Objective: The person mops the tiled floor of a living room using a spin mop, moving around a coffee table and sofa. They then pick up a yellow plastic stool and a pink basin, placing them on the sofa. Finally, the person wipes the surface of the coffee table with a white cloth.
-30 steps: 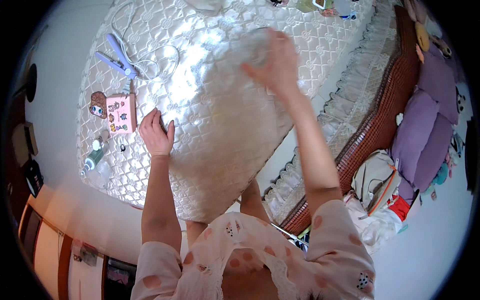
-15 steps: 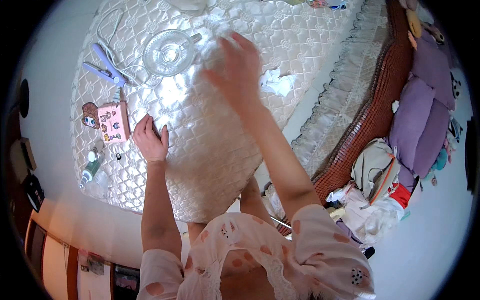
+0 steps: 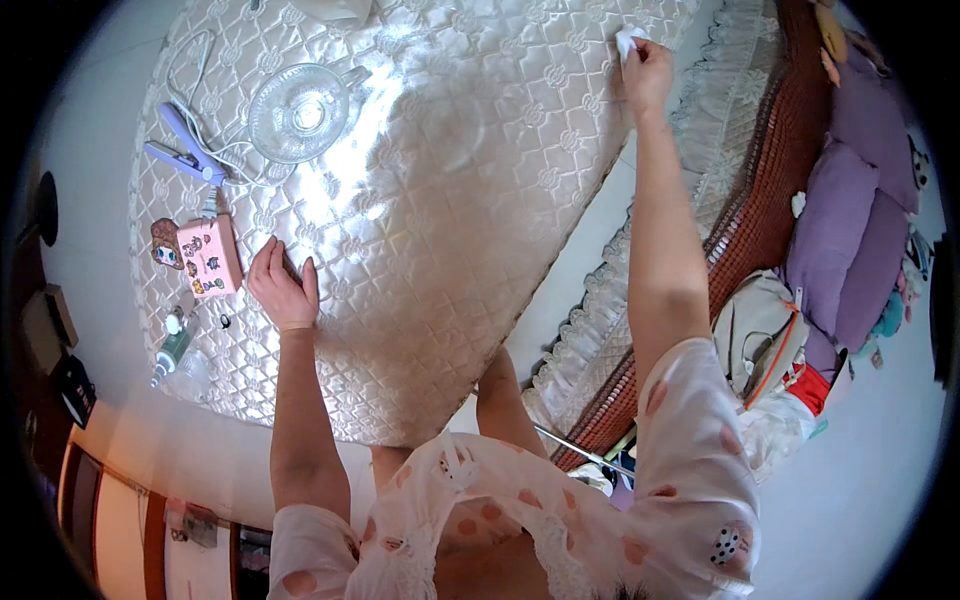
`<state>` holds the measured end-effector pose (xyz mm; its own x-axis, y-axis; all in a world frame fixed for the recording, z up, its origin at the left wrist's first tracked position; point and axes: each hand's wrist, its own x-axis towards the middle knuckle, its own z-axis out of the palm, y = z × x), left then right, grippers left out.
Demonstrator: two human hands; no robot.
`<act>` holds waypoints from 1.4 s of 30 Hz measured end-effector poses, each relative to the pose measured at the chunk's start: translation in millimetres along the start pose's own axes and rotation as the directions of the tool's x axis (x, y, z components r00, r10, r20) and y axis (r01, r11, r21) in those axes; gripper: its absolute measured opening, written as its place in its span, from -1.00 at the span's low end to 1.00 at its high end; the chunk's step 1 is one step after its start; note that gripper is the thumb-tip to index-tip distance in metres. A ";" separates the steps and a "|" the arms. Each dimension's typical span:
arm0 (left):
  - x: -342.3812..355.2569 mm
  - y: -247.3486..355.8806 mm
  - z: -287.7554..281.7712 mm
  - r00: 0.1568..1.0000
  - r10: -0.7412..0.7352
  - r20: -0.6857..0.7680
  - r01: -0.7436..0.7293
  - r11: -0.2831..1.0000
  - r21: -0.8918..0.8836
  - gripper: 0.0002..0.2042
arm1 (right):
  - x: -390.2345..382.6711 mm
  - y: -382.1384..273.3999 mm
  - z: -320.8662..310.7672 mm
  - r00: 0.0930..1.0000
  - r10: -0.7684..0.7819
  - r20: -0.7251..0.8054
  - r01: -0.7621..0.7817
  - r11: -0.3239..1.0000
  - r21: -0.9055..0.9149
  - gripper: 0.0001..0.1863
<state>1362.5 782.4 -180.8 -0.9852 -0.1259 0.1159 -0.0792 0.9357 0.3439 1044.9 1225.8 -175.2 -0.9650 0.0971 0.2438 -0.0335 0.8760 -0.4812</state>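
Observation:
My right hand (image 3: 648,78) reaches to the far right edge of the quilted, shiny cream tablecloth (image 3: 470,220). Its fingers are closed on a crumpled white tissue (image 3: 630,42). On the left, my left hand (image 3: 283,288) lies flat and open on the cloth, holding nothing. Right beside its fingertips is a pink box (image 3: 209,258) with small cartoon figures. A clear glass dish (image 3: 299,113) with a handle stands farther back.
A lilac hair straightener (image 3: 190,147) with a white cord lies at the left. Close by are a doll-face card (image 3: 166,244), a green-and-white bottle (image 3: 172,347) and a black ring (image 3: 225,321). A bench (image 3: 740,210) with purple cushions (image 3: 830,220) and a beige bag (image 3: 752,325) runs along the right.
My right hand has moved right and away from the table's middle and now holds the tissue that lay on the cloth. My left hand stays by the pink box. The view has shifted slightly.

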 end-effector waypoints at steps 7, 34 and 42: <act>0.4 3.8 -1.3 1.000 0.009 -0.005 -0.009 1.000 0.022 -0.55 | -201.0 -88.7 59.6 0.945 -0.275 0.178 0.199 0.912 0.358 -0.85; -1.2 -5.8 -2.1 1.000 -0.020 -0.023 0.019 0.999 -0.046 -0.54 | -35.9 -78.5 52.9 0.998 0.001 -0.058 0.004 0.997 0.077 -0.77; -3.0 -6.6 -4.1 1.000 -0.026 -0.009 0.026 0.999 -0.026 -0.54 | -110.3 -179.4 92.0 0.863 -0.463 0.203 0.357 0.843 0.403 -0.84</act>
<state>1366.6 775.2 -179.7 -0.9815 -0.1530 0.1149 -0.1005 0.9233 0.3708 1133.3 1014.5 -193.3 -0.8700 -0.4177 0.2619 -0.4776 0.5827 -0.6575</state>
